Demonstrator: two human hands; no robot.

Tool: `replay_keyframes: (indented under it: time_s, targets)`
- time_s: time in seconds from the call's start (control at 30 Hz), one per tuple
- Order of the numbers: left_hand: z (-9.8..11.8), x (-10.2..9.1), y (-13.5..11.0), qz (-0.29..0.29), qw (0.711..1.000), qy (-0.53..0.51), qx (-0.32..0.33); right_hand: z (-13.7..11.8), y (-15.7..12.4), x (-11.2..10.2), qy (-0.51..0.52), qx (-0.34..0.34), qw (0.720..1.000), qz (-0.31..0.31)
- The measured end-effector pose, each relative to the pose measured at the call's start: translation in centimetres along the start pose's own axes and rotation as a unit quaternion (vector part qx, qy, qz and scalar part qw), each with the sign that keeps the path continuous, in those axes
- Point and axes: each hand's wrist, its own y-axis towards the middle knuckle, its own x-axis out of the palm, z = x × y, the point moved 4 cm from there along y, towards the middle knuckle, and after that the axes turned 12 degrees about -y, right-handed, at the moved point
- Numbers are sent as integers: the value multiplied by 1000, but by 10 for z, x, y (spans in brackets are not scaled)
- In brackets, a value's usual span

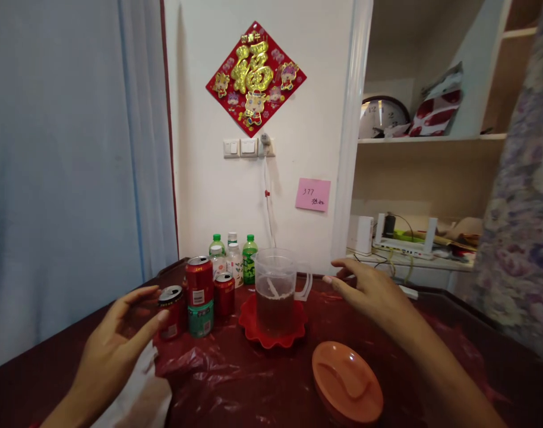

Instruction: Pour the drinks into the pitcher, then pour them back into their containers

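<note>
My left hand [113, 339] is open, its thumb and fingers spread beside a red drink can [172, 327] with an opened top; whether the fingertips touch it I cannot tell. To the can's right, a red can [199, 279] stands on a green can [201, 320], with another red can [225, 297] behind. My right hand [360, 285] hangs open over the table, nothing in it, a little right of the handle of a clear plastic jug [275, 267]. Brownish liquid partly fills this jug, which stands in a red scalloped dish [274, 341].
Several plastic bottles [249, 261] stand against the wall. An orange oval dish [347, 380] with a curved divider lies at front right. Under my left hand is a white cloth or paper [140, 392]. Crinkled plastic film [218, 368] covers the dark red table. A router [405, 245] occupies the right shelf.
</note>
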Motion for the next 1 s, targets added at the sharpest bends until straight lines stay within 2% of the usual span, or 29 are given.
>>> replay_keyframes:
  time_s: [0.1,0.2,0.33,0.4,0.5,0.57,0.67,0.77,0.83,1.0]
  targets:
    - [19,25,-14,-53,995,-71,39,-7,-2,-14,57,7,992,114]
    - [31,49,-21,-100,987,-91,88,-13,-8,-25,181,31,960,213]
    - [51,71,-24,-159,968,-139,138,-15,-16,-29,319,91,903,274]
    - [65,77,-26,-192,955,-168,153,-19,-15,-32,331,97,896,282]
    - [87,84,-26,-238,938,-199,157,-31,-5,-38,234,69,943,225]
    - [100,89,-23,-260,927,-219,158,-38,3,-37,155,36,975,155]
    - [110,99,-15,-266,918,-256,147,-41,4,-21,70,-12,997,26]
    - [108,111,-5,-263,916,-288,93,-31,-14,11,-21,-27,991,-129]
    - [102,119,0,-259,915,-304,55,-17,-32,33,-77,-8,976,-203]
    - [85,134,6,-264,911,-316,16,7,-73,79,-148,43,949,-273]
